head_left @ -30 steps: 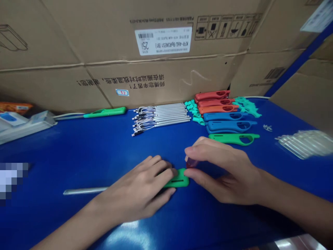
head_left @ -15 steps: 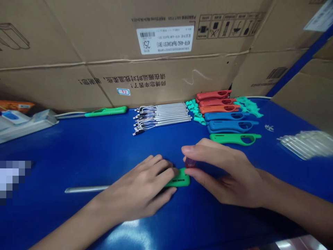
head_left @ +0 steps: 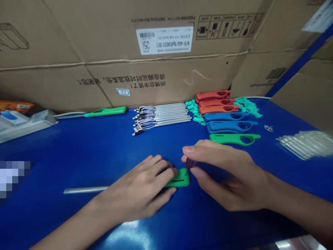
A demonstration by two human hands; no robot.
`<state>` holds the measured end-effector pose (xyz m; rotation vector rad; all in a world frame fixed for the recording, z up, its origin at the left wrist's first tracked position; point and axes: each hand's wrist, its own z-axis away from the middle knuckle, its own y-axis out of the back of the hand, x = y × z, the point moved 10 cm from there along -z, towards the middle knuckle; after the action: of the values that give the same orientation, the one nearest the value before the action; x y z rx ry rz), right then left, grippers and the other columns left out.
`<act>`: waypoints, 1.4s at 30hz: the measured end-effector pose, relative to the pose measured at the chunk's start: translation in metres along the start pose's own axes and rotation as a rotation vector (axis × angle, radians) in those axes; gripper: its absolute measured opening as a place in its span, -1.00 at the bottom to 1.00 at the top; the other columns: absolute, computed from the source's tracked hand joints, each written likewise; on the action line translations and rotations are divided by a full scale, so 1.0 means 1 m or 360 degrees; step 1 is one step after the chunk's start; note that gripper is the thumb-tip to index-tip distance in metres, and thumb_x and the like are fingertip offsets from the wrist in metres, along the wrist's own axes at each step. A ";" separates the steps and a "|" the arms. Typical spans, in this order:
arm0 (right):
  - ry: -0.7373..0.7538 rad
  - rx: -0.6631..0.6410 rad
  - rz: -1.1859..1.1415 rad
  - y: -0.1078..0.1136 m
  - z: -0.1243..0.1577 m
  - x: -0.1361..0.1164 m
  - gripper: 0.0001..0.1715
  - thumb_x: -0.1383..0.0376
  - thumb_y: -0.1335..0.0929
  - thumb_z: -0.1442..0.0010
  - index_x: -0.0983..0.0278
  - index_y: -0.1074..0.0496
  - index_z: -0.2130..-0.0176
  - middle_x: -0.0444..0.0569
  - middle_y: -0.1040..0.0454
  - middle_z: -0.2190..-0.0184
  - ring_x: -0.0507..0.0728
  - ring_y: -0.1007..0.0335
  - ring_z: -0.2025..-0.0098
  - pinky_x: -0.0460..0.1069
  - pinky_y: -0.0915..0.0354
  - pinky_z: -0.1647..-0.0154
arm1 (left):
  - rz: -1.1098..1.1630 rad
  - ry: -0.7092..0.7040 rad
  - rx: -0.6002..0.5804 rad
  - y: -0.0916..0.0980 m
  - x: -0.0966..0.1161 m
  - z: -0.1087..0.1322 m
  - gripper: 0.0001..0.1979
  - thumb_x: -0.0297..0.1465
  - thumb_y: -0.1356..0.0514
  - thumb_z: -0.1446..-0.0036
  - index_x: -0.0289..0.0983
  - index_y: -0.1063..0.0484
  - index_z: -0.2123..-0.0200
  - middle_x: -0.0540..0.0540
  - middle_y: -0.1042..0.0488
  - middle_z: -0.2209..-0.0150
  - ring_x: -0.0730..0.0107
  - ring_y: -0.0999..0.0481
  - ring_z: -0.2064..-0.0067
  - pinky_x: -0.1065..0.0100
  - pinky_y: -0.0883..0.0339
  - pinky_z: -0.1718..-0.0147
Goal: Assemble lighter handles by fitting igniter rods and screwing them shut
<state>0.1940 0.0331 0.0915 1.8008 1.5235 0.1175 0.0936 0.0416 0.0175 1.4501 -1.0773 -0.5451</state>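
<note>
My left hand (head_left: 145, 184) is closed over a green lighter casing (head_left: 182, 177), pressing it to the blue table. The casing's slotted end sticks out past my fingers; its other end is hidden under the hand. A silver metal tube (head_left: 85, 189) emerges on the left, in line with the casing. Between thumb and fingers of my right hand (head_left: 229, 173) is a small screwdriver (head_left: 190, 163) with a dark red see-through handle. Its lower end meets the upper corner of the casing's slotted end; the tip is too small to make out.
Silver tubes with wires (head_left: 171, 114) lie at the back beside teal caps (head_left: 199, 119). Red, blue and green casings (head_left: 229, 125) are stacked to their right. Clear-bagged parts (head_left: 307, 144) lie far right. A power strip (head_left: 31, 125) sits left; a cardboard box (head_left: 104, 41) stands behind.
My right hand has turned slightly, with its thumb shifted a little right and the screwdriver tilted. My left hand and the casing have stayed in place.
</note>
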 end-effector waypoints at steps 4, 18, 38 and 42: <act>0.0004 -0.0033 -0.0052 -0.001 -0.001 0.001 -0.53 0.53 -0.33 -0.25 0.39 -0.31 -0.15 -0.09 -0.54 0.21 -0.01 -0.42 0.13 -0.13 -0.39 0.07 | -0.0008 0.0003 0.0005 0.000 0.000 0.000 -0.77 -0.36 -0.11 -0.33 -0.29 -0.39 0.00 -0.20 -0.49 0.03 0.16 -0.50 0.00 0.05 -0.38 -0.12; -0.0039 -0.0068 -0.0055 -0.005 0.001 0.003 -0.46 0.53 -0.30 -0.25 0.35 -0.28 -0.20 -0.05 -0.57 0.16 0.02 -0.46 0.09 -0.08 -0.39 0.02 | -0.0021 0.0013 0.0002 0.001 -0.001 -0.001 -0.78 -0.36 -0.12 -0.32 -0.30 -0.41 0.02 -0.20 -0.50 0.05 0.17 -0.53 0.04 0.03 -0.37 -0.14; 0.0006 -0.0091 -0.0262 -0.007 -0.002 0.001 -0.41 0.57 -0.26 -0.22 0.34 -0.25 -0.21 0.00 -0.53 0.12 0.08 -0.41 0.06 0.05 -0.40 0.00 | -0.0015 0.0010 -0.0007 0.002 0.000 -0.001 -0.81 -0.36 -0.09 -0.32 -0.28 -0.41 0.07 -0.20 -0.51 0.07 0.19 -0.53 0.08 0.03 -0.39 -0.11; -0.0006 -0.0124 -0.0289 -0.009 -0.001 0.002 -0.44 0.57 -0.28 -0.22 0.34 -0.27 -0.19 -0.03 -0.50 0.21 0.03 -0.38 0.19 0.00 -0.41 0.12 | -0.0031 0.0001 0.0027 0.004 0.002 -0.001 -0.83 -0.37 -0.11 -0.31 -0.28 -0.41 0.09 -0.18 -0.52 0.10 0.18 -0.54 0.09 0.05 -0.41 -0.09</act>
<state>0.1867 0.0356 0.0865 1.5932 1.6489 0.0840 0.0941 0.0413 0.0217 1.4767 -1.0704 -0.5509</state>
